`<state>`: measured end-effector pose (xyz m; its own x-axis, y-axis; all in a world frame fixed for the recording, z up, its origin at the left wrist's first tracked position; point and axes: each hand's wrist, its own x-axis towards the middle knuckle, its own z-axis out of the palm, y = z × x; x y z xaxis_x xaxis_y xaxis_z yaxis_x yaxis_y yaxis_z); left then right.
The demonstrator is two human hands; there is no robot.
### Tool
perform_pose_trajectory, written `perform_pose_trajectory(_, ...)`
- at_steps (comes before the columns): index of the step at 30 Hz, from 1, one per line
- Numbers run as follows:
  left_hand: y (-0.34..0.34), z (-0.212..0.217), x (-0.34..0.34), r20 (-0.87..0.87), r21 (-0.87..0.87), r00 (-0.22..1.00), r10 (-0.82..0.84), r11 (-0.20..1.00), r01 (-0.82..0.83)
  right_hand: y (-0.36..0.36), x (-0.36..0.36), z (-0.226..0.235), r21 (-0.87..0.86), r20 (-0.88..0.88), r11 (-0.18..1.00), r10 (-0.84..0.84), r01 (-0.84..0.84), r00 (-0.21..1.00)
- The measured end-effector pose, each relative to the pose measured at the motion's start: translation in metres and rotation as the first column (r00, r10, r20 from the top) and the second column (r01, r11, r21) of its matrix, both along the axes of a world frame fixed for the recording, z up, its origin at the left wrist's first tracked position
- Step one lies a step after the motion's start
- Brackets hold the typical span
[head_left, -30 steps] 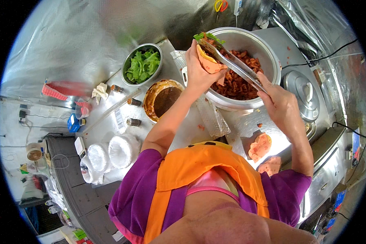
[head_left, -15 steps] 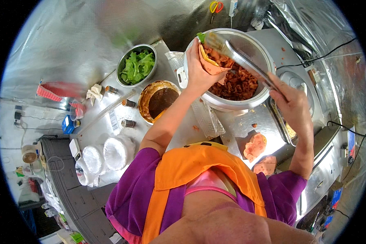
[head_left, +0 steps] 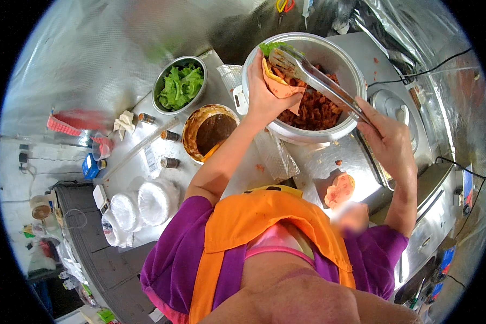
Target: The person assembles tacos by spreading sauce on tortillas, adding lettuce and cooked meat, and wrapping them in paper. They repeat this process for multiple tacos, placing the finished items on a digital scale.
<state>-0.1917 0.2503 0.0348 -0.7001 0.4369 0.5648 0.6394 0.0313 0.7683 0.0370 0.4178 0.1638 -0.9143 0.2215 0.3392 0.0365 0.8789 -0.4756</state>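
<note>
Left hand (head_left: 264,94) grips one folded orange wrap (head_left: 279,81), soft, with leafy lettuce, held over the big round metal pot (head_left: 337,54) of chunky red meat. Right hand (head_left: 390,141) pinches one pair of long shiny metal tongs (head_left: 313,75), tips at the wrap. On the steel worktop (head_left: 318,162): one lettuce bowl (head_left: 179,83), one brown sauce bowl (head_left: 210,129), two white plate stacks (head_left: 146,202).

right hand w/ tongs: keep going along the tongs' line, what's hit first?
Likely the wrap in the left hand: the tongs in the right hand point at it, tips about there, over the pot. Depth unclear.
</note>
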Motion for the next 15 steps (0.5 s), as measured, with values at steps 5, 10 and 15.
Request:
perform_pose_trajectory(5, -0.031, -0.003, -0.013, 0.202, 0.171, 0.978, -0.044, 0.985, 0.01, 0.017, -0.008, 0.01, -0.12, 0.058, 0.983, -0.131, 0.137, 0.99)
perform_pose_trajectory(10, -0.072, 0.012, -0.02, 0.304, 0.207, 0.95, -0.074, 0.978, 0.01, 0.051, -0.049, -0.036, 0.229, 0.217, 0.972, -0.095, 0.044, 0.972)
perform_pose_trajectory(15, -0.086, 0.007, -0.012, 0.322, 0.155, 0.946, -0.023, 0.988, -0.028, 0.063, -0.107, -0.098, 0.275, 0.328, 0.959, -0.026, -0.069, 0.944)
